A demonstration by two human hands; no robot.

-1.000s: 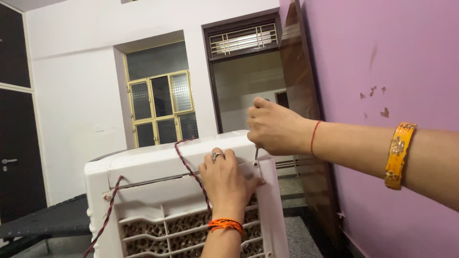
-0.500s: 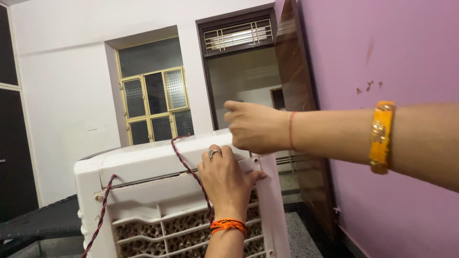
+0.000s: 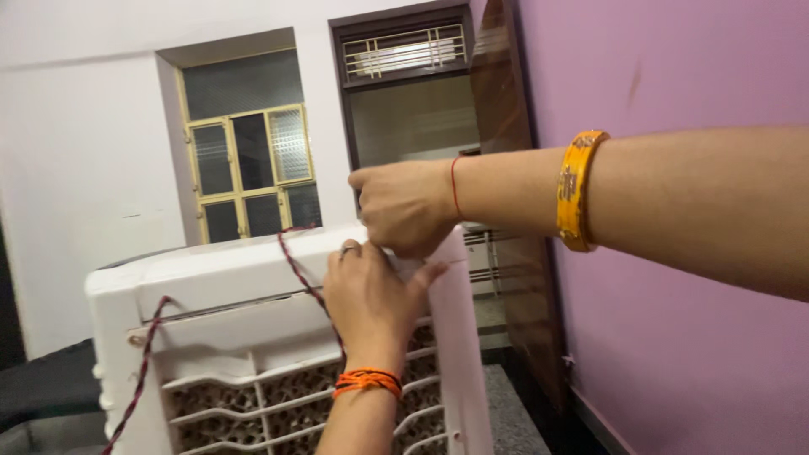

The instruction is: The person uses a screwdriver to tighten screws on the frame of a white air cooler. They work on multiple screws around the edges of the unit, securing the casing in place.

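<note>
A white air cooler [image 3: 211, 278] stands in front of me, its slatted rear panel [image 3: 253, 396] showing brown honeycomb padding. My left hand [image 3: 371, 303], with a ring and an orange thread band, presses on the panel's top right corner, fingers curled over its edge. My right hand [image 3: 404, 206] is a closed fist just above that corner, touching the left fingers. The thin screwdriver it held a second ago is hidden inside the fist. A twisted red-and-black cable [image 3: 295, 270] runs over the cooler's top and behind my left wrist.
A purple wall [image 3: 691, 354] is close on the right, with an open brown door [image 3: 506, 168] leaning along it. Behind the cooler are a white wall, a yellow-framed window [image 3: 244, 168] and a doorway. A dark cot [image 3: 46, 379] sits low at the left.
My right fist has moved left and down from above the corner screw onto my left fingers, and the screwdriver shaft is no longer visible. The view has shifted right. My left hand stays on the panel.
</note>
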